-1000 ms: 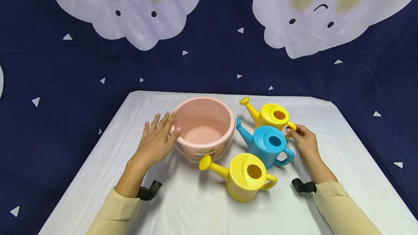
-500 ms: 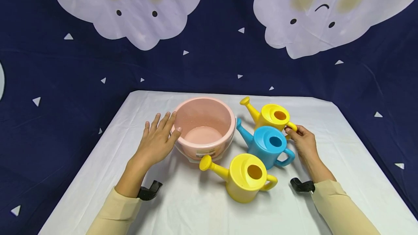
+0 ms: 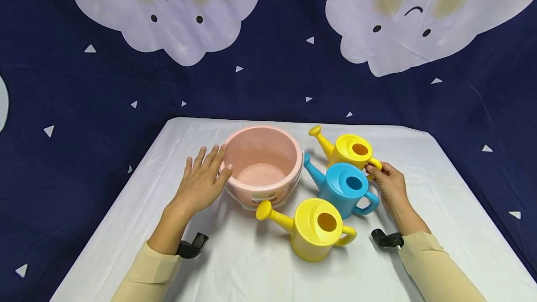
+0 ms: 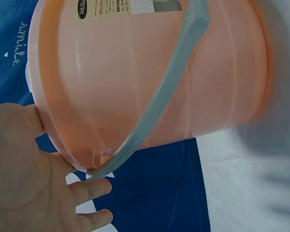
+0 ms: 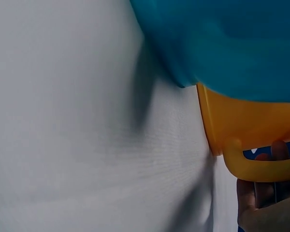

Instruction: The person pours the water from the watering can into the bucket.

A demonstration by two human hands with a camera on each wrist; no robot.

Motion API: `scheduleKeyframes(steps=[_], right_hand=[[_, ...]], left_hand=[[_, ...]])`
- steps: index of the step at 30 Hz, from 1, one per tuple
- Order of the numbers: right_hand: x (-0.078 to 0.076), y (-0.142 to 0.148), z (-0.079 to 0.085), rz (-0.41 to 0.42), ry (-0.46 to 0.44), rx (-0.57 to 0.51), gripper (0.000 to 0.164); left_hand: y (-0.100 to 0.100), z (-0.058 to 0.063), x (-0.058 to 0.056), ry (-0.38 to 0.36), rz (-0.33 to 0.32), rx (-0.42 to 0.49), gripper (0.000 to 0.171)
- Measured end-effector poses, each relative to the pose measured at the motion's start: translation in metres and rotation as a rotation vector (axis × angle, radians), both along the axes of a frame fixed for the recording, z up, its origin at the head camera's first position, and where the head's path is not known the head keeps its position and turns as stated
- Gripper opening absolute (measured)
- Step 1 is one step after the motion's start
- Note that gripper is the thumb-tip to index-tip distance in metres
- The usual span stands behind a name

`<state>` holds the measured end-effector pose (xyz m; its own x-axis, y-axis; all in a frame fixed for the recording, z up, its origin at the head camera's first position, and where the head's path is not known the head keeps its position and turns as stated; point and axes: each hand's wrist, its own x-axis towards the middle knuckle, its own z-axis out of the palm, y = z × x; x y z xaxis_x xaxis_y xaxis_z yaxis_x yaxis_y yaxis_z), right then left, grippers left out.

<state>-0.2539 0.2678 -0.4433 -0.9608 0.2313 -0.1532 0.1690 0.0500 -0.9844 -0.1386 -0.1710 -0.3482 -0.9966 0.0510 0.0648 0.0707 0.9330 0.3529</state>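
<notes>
A pink bucket (image 3: 262,185) stands upright on the white-covered table, its grey handle (image 4: 159,104) hanging down the side. My left hand (image 3: 201,183) lies with spread, straight fingers against the bucket's left rim; in the left wrist view the thumb and fingertips reach that rim. To the right, my right hand (image 3: 389,183) holds the handle of the far yellow watering can (image 3: 346,148), fingers passing through the loop in the right wrist view. A blue watering can (image 3: 341,188) stands just in front of that can and partly hides it. Nearest me is another yellow watering can (image 3: 312,234).
The white cloth (image 3: 235,269) covers the table, with its far edge against a dark blue backdrop (image 3: 277,87) printed with clouds. The near yellow can's spout (image 3: 272,213) points left, in front of the bucket. Black wrist cameras (image 3: 192,245) are worn on both wrists.
My right wrist has shifted very slightly to the left, still at the far yellow watering can's handle. The left hand, the bucket and the cans keep their places.
</notes>
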Motion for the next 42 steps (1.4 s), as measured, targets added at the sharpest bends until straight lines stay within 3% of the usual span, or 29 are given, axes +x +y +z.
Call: scheduleKeyframes(steps=[22,42], right_hand=[[0.0011,-0.0062,0.0003,-0.119,0.04,-0.192,0.009],[0.0001,-0.0067,0.0029,-0.175,0.145,-0.399,0.005]], left_hand=[[0.0001,0.0005,0.0001,-0.004,-0.001,-0.002,0.064],[-0.0006,0.0005,-0.0002,-0.006,-0.001,-0.002,0.064]])
